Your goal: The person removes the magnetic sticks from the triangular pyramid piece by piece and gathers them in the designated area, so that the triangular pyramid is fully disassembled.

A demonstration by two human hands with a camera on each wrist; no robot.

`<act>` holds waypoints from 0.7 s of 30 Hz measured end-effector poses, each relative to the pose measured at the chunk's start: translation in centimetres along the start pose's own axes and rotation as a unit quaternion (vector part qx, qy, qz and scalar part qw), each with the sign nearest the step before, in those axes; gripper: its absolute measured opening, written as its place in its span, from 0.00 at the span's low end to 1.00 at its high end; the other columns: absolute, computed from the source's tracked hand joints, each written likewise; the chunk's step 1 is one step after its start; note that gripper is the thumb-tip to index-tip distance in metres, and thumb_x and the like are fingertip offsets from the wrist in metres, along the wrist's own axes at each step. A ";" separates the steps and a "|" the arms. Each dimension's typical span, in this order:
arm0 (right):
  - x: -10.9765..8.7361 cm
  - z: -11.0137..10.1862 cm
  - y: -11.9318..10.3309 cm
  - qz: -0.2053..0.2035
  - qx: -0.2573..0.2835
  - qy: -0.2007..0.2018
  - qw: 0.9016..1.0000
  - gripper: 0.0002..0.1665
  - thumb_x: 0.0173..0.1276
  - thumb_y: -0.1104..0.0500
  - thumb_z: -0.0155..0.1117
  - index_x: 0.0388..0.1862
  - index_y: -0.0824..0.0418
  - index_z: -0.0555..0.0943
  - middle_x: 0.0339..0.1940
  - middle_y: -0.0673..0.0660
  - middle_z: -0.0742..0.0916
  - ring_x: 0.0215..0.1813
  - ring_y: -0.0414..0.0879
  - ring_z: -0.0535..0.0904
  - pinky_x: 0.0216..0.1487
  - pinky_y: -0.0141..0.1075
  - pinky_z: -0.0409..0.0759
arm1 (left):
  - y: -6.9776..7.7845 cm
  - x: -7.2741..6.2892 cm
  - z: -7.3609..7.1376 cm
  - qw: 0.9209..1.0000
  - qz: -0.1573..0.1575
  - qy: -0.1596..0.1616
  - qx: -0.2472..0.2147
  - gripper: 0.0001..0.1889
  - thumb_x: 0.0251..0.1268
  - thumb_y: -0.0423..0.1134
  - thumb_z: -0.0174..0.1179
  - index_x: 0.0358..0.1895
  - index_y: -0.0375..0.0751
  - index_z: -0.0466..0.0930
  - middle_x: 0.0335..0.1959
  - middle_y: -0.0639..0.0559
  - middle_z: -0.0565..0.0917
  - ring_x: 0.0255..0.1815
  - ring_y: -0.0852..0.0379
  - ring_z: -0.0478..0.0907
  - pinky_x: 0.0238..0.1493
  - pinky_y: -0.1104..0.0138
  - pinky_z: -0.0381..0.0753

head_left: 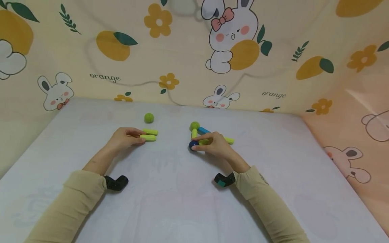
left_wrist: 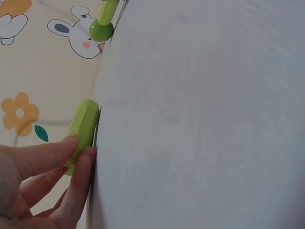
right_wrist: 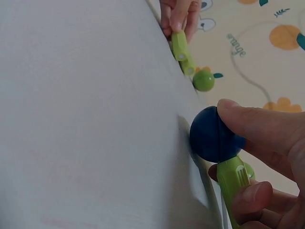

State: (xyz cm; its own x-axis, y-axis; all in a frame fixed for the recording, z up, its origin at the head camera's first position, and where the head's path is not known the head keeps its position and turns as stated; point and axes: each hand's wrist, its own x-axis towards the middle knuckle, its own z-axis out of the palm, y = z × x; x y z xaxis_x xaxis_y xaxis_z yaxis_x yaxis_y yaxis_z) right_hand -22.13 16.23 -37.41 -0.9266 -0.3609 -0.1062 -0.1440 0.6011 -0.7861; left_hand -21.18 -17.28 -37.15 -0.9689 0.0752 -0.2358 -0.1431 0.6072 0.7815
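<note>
In the head view my left hand [head_left: 123, 139] pinches a yellow-green rod [head_left: 148, 138] between thumb and fingers. A second yellow-green rod [head_left: 151, 131] lies right beside it. My right hand [head_left: 216, 145] grips a dark blue ball [head_left: 192, 145], its thumb on the ball in the right wrist view. A ribbed yellow-green rod [right_wrist: 232, 179] meets that ball, with the lower fingers around it. Another short yellow-green rod [head_left: 194, 134] runs from the blue ball toward a green ball [head_left: 195, 126]. From the green ball a blue rod [head_left: 204, 130] slants off behind the right hand.
A loose green ball [head_left: 149, 117] sits beyond the left hand. One yellow-green rod end [head_left: 230, 140] sticks out past the right hand. The white tabletop [head_left: 170, 195] ends at a patterned cloth [head_left: 188, 50] along the back and sides. Black devices [head_left: 117, 183] are strapped at both wrists.
</note>
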 end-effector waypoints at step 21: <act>-1.6 0.1 0.0 -0.023 0.007 -0.017 1.000 0.21 0.53 0.52 0.77 0.47 0.52 0.87 0.36 0.49 0.85 0.32 0.42 0.68 0.27 0.29 0.63 | 0.5 -0.7 0.0 0.999 0.018 0.032 0.019 0.21 0.63 0.42 0.62 0.57 0.37 0.78 0.57 0.37 0.77 0.54 0.42 0.77 0.46 0.64 0.75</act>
State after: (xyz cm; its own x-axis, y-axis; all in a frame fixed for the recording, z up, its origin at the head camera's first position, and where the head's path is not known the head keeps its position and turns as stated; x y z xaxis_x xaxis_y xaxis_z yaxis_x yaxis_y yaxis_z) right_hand -20.61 16.76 -37.27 -0.9065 -0.4124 -0.0909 -0.1808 0.5736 -0.7989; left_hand -20.54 -17.04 -36.58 -0.9845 0.0474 -0.1687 -0.1007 0.6352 0.7657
